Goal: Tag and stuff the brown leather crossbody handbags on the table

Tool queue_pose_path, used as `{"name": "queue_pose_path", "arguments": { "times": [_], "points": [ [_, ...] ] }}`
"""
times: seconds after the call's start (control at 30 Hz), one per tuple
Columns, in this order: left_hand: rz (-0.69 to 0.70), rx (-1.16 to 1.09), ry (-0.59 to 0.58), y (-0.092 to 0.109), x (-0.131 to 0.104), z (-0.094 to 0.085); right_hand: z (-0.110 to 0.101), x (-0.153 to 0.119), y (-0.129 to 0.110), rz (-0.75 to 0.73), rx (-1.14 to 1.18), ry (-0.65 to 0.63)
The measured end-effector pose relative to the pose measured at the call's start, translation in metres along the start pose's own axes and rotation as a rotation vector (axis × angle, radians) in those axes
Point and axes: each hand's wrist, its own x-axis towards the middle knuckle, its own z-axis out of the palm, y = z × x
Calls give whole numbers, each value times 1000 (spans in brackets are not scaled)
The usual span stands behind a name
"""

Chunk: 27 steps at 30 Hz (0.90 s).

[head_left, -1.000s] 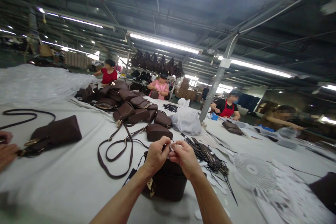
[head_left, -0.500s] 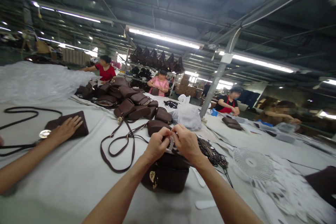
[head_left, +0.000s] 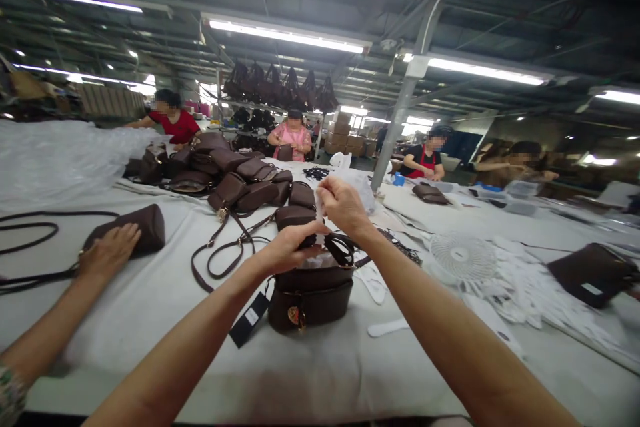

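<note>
A black tag (head_left: 250,320) is lying on the white table (head_left: 300,377), just left of the dark brown bag (head_left: 310,303), which is standing upright below your two hands. Your left hand (head_left: 294,245) is hanging just over the bag's top, its fingers beside the lower end of a white strip (head_left: 319,215); I cannot tell whether they are gripping it. Slightly higher and farther right, your right hand (head_left: 343,205) is pinching the strip's upper part.

The wearer's two hands (head_left: 345,203), one white fan (head_left: 463,255), six dark hanging bundles (head_left: 273,85)
</note>
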Motion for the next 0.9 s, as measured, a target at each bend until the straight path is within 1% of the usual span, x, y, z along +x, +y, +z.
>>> {"name": "queue_pose_path", "arguments": {
  "times": [0.07, 0.1, 0.17, 0.2, 0.27, 0.3, 0.33, 0.37, 0.4, 0.43, 0.47, 0.5, 0.53, 0.57, 0.6, 0.67, 0.73, 0.77, 0.8, 0.83, 0.9],
  "points": [
    [-26, -29, 35, 0, 0, -4, -5, -5, 2, 5, 85, -15],
    [-33, -58, 65, -2, 1, -5, -8, -9, 5, 0, 96, -44],
    [-37, -118, 109, -5, 2, -6, -12, -18, 13, -27, 32, -150],
    [-36, -137, 110, -7, 4, -7, -14, -23, 17, -49, -27, -226],
    [-50, -150, 54, -7, 6, -8, -15, -30, 23, -90, -138, -374],
    [-63, -141, 29, -6, 6, -8, -15, -32, 26, -97, -176, -421],
    [-76, -109, 41, -2, 4, -9, -16, -33, 28, -92, -198, -450],
    [-88, -48, 98, 3, 1, -9, -16, -33, 29, -78, -207, -470],
    [-97, 38, 203, 10, -4, -8, -17, -32, 31, -59, -204, -485],
    [-94, 136, 338, 17, -11, -6, -18, -31, 32, -41, -194, -508],
    [-74, 242, 466, 25, -20, -1, -20, -30, 33, -23, -170, -543],
    [-42, 318, 557, 33, -29, 6, -22, -28, 34, -9, -133, -588],
    [11, 367, 558, 38, -37, 16, -24, -26, 34, 4, -83, -638],
    [62, 405, 439, 41, -45, 27, -26, -24, 34, 15, -24, -688],
    [82, 461, 312, 41, -50, 40, -28, -23, 33, 23, 36, -734],
    [-17, 607, 233, 34, -56, 66, -30, -20, 30, 29, 126, -791],
    [-167, 732, 259, 20, -56, 86, -31, -19, 27, 43, 156, -811],
    [-219, 767, 278, 13, -55, 93, -31, -19, 27, 65, 174, -822],
    [-243, 779, 292, 7, -55, 97, -30, -20, 27, 98, 208, -838],
    [-234, 769, 298, 3, -56, 100, -29, -22, 28, 142, 267, -854],
    [-147, 720, 305, 0, -61, 101, -26, -28, 35, 244, 424, -872]
  ]
}}
